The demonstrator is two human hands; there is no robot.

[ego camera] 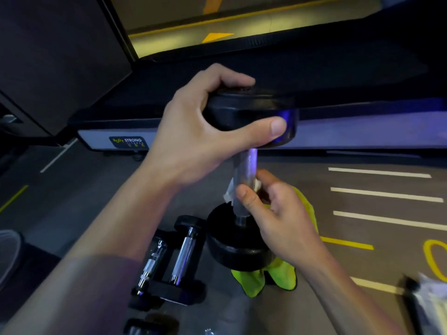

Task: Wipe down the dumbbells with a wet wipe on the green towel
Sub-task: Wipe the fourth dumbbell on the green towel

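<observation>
With our left hand (pixel 193 131) clamping the upright black round-headed dumbbell (pixel 244 180) at twelve o'clock, our right hand (pixel 273 213) pinches the white wet wipe (pixel 229 192) round its metal handle, best twisted full-length above the green towel (pixel 283 276).

The upright dumbbell (pixel 244 180) is seen with matt black rubbery heads and a dull, finely textured metal handle. A white, crumpled wet wipe (pixel 229 192) looks papery. The green towel (pixel 283 276) is soft cloth. Two smaller dumbbells (pixel 179 259) show glossy chrome handles.
</observation>
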